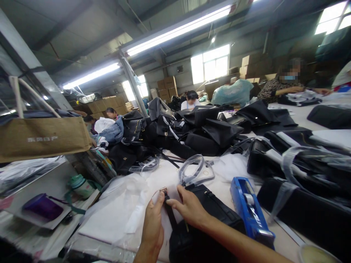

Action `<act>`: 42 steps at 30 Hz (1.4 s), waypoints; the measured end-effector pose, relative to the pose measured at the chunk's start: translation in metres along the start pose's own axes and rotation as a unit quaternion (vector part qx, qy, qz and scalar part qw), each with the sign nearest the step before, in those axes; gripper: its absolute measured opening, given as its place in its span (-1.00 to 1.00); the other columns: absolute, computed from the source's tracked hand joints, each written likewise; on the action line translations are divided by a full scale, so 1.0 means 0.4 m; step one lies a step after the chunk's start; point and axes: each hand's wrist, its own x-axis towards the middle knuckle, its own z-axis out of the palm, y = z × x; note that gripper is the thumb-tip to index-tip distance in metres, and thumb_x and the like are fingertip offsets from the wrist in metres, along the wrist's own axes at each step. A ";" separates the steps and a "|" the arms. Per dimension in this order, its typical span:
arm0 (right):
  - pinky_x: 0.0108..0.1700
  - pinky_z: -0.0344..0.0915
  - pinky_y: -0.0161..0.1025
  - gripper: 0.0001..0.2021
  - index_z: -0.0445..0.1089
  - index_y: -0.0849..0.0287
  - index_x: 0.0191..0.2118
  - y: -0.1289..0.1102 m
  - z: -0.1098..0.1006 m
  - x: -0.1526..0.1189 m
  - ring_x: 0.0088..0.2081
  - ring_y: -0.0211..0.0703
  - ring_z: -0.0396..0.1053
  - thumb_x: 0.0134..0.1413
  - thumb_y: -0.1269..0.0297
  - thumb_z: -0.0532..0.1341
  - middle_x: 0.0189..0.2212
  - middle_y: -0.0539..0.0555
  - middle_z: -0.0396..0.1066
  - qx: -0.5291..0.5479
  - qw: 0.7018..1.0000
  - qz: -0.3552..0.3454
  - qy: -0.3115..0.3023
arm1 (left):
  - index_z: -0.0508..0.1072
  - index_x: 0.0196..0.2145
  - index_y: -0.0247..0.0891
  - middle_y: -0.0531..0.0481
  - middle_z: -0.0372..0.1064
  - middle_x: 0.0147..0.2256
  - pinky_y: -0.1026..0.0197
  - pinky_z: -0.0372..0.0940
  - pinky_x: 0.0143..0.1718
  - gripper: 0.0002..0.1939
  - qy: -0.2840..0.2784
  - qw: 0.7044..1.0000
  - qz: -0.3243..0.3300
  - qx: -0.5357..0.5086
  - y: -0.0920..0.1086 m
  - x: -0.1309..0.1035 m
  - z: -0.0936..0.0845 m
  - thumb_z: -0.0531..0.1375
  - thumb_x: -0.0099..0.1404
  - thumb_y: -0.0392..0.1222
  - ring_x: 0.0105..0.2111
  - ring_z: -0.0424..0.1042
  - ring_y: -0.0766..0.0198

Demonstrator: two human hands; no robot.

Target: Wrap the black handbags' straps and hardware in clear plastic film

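Note:
A black bag (203,233) lies at the table's front edge, close to me. From it a dark strap (170,215) with a small metal buckle (163,190) rises between my hands. My left hand (154,223) is closed on the strap just below the buckle, thumb on top. My right hand (190,206) reaches in from the right, its thumb at the strap and its fingers closed around that same part. A clear-wrapped handle (192,170) loops up behind the bag. White wrapping sheets (115,208) spread to the left of my hands.
A blue tape dispenser (251,208) stands right of the bag. Black bags (214,131) are heaped across the table, with more at the right. Left are a brown tote (44,138), a green bottle (82,185) and a purple container (43,211). Several people sit farther back.

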 end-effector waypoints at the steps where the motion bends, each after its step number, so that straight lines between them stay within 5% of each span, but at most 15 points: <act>1: -0.34 0.13 -0.30 -0.74 0.27 0.16 -0.35 0.000 -0.006 0.003 -0.41 -0.20 0.24 0.04 0.08 0.26 -0.48 -0.04 0.30 -0.043 0.999 0.003 0.015 | 0.44 0.03 -0.32 -0.19 0.48 -0.06 0.03 0.24 0.08 -0.55 0.000 1.000 0.003 0.003 0.002 0.000 0.001 0.29 0.20 -0.12 0.02 0.39 0.02; 8: -0.40 0.03 -0.34 -0.81 0.18 0.16 -0.43 0.006 -0.005 0.012 -0.46 -0.29 0.16 0.08 0.30 0.23 -0.53 -0.11 0.19 0.007 1.000 -0.020 0.005 | 0.41 0.06 -0.31 -0.21 0.49 -0.06 0.01 0.27 0.05 -0.50 0.003 0.999 -0.008 0.036 0.009 0.013 -0.003 0.30 0.18 -0.12 0.01 0.40 0.01; 19: -0.36 0.08 -0.28 -0.81 0.20 0.16 -0.42 -0.018 0.010 0.004 -0.41 -0.23 0.22 0.07 0.27 0.25 -0.47 -0.04 0.27 -0.028 0.998 -0.061 0.015 | 0.51 -0.09 -0.28 -0.11 0.55 -0.18 0.11 0.28 0.08 -0.62 0.046 0.998 0.005 0.038 0.003 0.023 -0.015 0.35 0.12 -0.15 0.00 0.43 0.10; 22: -0.32 0.22 -0.27 -0.85 0.34 0.17 -0.28 -0.039 -0.027 -0.004 -0.39 -0.21 0.32 0.13 0.20 0.20 -0.39 0.02 0.39 0.083 0.993 -0.046 -0.067 | 0.53 -0.14 -0.32 -0.14 0.55 -0.18 0.09 0.34 0.00 -0.65 0.043 0.999 0.001 0.019 -0.001 0.022 -0.015 0.34 0.13 -0.13 -0.08 0.47 0.07; 25: -0.37 0.33 -0.24 -0.72 0.36 0.23 -0.22 -0.038 -0.062 0.009 -0.46 -0.21 0.39 0.15 0.08 0.15 -0.44 0.04 0.43 0.251 0.953 0.026 -0.168 | 0.52 -0.12 -0.36 -0.18 0.53 -0.17 0.07 0.38 -0.08 -0.61 0.018 1.000 -0.010 0.024 0.003 0.012 -0.011 0.33 0.14 -0.09 -0.14 0.49 0.04; 29: -0.45 0.35 -0.24 -0.64 0.29 0.24 -0.33 -0.012 -0.073 0.041 -0.54 -0.20 0.41 -0.02 0.01 0.28 -0.55 0.00 0.41 0.330 0.925 0.079 -0.172 | 0.48 -0.01 -0.36 -0.21 0.52 -0.14 0.09 0.38 -0.14 -0.54 -0.035 0.998 -0.013 0.049 0.014 -0.002 0.009 0.30 0.18 -0.06 -0.17 0.48 0.05; 37: -0.55 0.27 -0.36 -0.67 0.28 0.22 -0.33 0.006 -0.077 0.082 -0.61 -0.29 0.34 -0.13 0.15 0.37 -0.59 -0.08 0.37 0.264 0.944 0.074 -0.183 | 0.54 -0.18 -0.38 -0.10 0.54 -0.34 0.21 0.32 -0.29 -0.66 -0.085 0.993 -0.052 0.063 0.036 0.024 0.019 0.33 0.13 -0.11 -0.37 0.47 0.18; 42: -0.61 0.23 -0.39 -0.71 0.29 0.21 -0.29 0.005 -0.072 0.097 -0.64 -0.28 0.33 -0.15 0.24 0.34 -0.64 -0.13 0.31 0.229 0.957 0.100 -0.150 | 0.47 -0.33 -0.29 -0.04 0.48 -0.42 0.20 0.24 -0.37 -0.76 -0.001 0.964 0.067 0.257 0.010 0.048 0.013 0.26 0.17 -0.05 -0.43 0.41 0.16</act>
